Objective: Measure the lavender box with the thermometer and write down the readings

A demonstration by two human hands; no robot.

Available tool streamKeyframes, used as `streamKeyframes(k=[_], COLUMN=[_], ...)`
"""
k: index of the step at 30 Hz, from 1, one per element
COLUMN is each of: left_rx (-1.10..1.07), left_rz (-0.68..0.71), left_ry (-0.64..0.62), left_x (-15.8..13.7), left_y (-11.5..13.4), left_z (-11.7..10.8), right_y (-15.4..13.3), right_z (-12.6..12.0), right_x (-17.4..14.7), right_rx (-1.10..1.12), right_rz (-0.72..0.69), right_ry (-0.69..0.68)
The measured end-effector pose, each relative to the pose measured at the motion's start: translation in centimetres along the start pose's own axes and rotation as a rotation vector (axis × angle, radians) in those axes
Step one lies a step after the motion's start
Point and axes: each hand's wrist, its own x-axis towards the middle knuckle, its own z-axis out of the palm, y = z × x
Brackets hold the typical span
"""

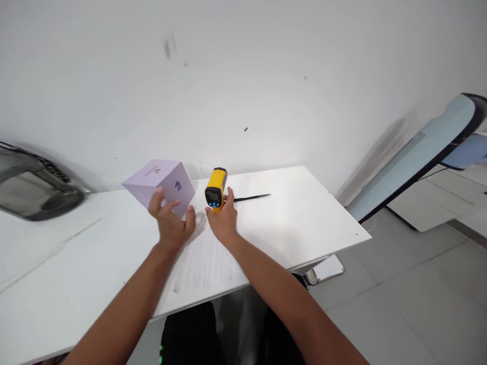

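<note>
My right hand is wrapped round the handle of a yellow and black infrared thermometer, its small screen and blue buttons facing me. The handle is mostly hidden by the fingers. A pale purple box with a dark logo on one side sits to the left, near the wall. Against its near side rests my left hand, fingertips touching the box and fingers apart, the thumb off to the right. Just beyond my right hand lies a thin black pen-like tool.
The white table stands against a marked white wall. At far left is a grey see-through bag with dark edging. A dark-edged panel leans at right, over a grey tiled floor.
</note>
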Motion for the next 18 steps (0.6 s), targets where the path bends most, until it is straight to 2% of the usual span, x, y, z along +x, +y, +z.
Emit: streamKeyframes(k=[4, 6, 10, 13, 18], left_rx=[-0.149, -0.209, -0.230, -0.257, -0.286], left_rz=[0.025, -0.020, -0.145, -0.137, -0.135], left_ry=[-0.122, -0.180, -0.439, -0.574, -0.575], left_x=[-0.8, -0.9, -0.8, -0.7, -0.9], left_y=[1.0, 1.0, 0.6, 0.6, 0.3], left_z=[0.1, 0.0, 0.0, 0.1, -0.4], right_y=[-0.4, -0.6, -0.8, -0.6, 0.1], right_z=[-0.3, -0.4, -0.8, -1.0, 0.1], right_x=[-0.1, -0.3, -0.3, -0.3, -0.9], right_rx=[-0.122, -0.179, -0.201, -0.164, -0.045], right_rz=[0.017, 0.027, 0.058, 0.090, -0.037], right_ry=[-0.036, -0.053, -0.070, -0.115, -0.209])
